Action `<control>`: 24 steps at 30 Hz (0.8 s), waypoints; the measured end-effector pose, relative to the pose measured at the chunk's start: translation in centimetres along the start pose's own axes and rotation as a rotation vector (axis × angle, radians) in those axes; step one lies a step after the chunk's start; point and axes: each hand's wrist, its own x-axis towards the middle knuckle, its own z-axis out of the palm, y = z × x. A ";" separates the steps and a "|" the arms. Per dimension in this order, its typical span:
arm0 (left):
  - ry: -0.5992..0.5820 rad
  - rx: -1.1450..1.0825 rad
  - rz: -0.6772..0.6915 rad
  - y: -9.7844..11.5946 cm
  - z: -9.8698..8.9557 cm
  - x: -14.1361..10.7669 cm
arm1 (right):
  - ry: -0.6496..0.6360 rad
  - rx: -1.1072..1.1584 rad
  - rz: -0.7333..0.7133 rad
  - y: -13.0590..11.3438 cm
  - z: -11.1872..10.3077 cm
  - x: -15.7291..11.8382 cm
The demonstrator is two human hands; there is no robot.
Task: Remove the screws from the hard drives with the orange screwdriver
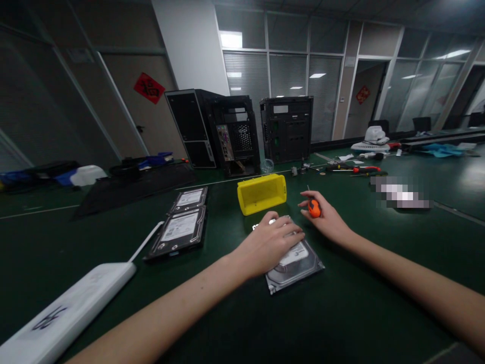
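Note:
My left hand (pixel 273 243) lies over a silver hard drive (pixel 295 270) flat on the green table, its fingers curled across the upper part and hiding much of it. Part of a white label shows beside the fingers. Just right of the drive, my right hand (pixel 326 216) is closed round a screwdriver (pixel 314 208) with an orange and black handle; its thin shaft points away from me. Beyond my hands a yellow plastic bin (pixel 262 194) rests tipped with its opening towards me. To the left lie two more hard drives in black brackets (pixel 178 226).
A white power strip (pixel 71 313) fills the near left. Two black computer cases (pixel 206 131) stand at the back, near a black mat (pixel 140 184). Hand tools (pixel 354 169) lie back right, with a pixelated object (pixel 403 194) nearer. Blue cloth (pixel 441 150) lies far right.

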 end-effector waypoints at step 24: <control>0.068 -0.410 -0.164 -0.3 0.9 -0.9 | 0.362 0.099 -0.192 -4.4 -3.4 0.0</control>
